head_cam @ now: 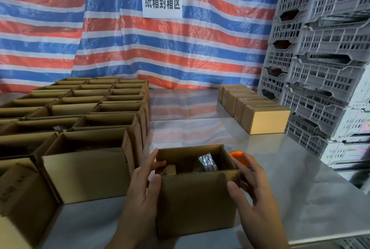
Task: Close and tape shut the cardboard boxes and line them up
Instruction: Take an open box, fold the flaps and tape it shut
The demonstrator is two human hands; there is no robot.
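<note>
Nearest, an open box [198, 198] stands on the table [300, 178] by its front edge, with packets inside. The left hand [140, 184] grips its left wall, fingers over the rim and thumb on the front. The right hand [254, 194] clasps the right corner. An orange tape dispenser [238, 155] lies just behind that hand. Open boxes [90, 108] crowd the left. Sealed boxes [264, 120] stand in 1 row at far right, beside grey crates [320, 68].
</note>
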